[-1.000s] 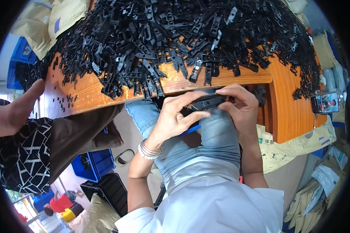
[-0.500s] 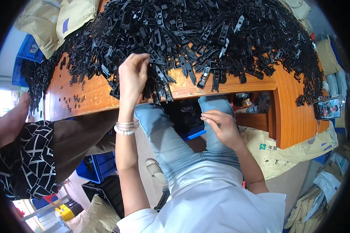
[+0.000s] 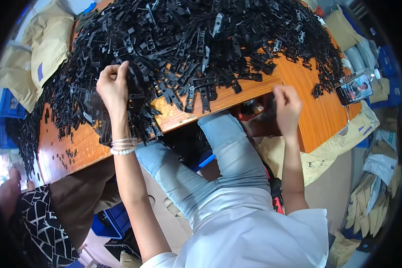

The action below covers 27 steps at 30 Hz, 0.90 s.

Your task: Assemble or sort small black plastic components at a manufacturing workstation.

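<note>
A heap of small black plastic parts (image 3: pixel 165 40), many of them long and clip-like, covers most of the wooden table (image 3: pixel 295 73). Over its near left part is my left hand (image 3: pixel 113 87), fingers curled and thumb pressed to them in a pinch. Whatever it holds, if anything, is hidden. My right hand (image 3: pixel 288 109) is raised at the table's near edge, to the right of the heap. Its fingers are curled closed and slightly blurred, and I cannot make out anything in them. Several black parts (image 3: pixel 192 96) lie along the front edge between my hands.
A phone (image 3: pixel 353 89) stands at the table's right side. Paper sacks (image 3: pixel 53 40) and a blue crate (image 3: pixel 11 114) are at the left. Another person's patterned clothing (image 3: pixel 42 223) shows at lower left. A sack (image 3: pixel 317 165) lies below the right table edge.
My view has turned, shifting the table leftward in the picture. My right hand has risen from above my lap to the table edge. My left hand remains pinched over the heap.
</note>
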Each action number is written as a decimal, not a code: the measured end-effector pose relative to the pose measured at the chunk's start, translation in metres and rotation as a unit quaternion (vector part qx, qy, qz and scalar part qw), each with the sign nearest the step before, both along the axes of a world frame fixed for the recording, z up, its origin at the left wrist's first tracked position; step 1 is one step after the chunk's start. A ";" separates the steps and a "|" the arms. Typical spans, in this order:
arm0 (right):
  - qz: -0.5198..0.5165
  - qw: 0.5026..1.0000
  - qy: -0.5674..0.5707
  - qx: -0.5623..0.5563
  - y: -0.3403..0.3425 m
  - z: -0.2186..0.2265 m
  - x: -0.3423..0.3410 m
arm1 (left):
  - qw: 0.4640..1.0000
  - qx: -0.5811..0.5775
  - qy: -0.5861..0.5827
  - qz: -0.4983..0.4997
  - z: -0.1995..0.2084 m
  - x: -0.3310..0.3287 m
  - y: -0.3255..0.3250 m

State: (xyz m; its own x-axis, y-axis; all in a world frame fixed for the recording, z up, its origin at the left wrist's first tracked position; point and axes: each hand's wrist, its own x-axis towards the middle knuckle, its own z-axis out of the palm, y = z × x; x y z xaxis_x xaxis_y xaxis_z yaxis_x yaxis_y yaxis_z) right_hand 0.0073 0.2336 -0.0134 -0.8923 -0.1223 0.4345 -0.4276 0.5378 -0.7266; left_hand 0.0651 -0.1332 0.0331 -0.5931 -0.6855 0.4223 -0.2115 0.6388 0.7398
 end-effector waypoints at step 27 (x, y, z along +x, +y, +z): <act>-0.039 0.990 -0.007 0.136 0.025 0.016 -0.076 | 0.848 0.288 -0.030 -0.444 -0.026 0.041 0.179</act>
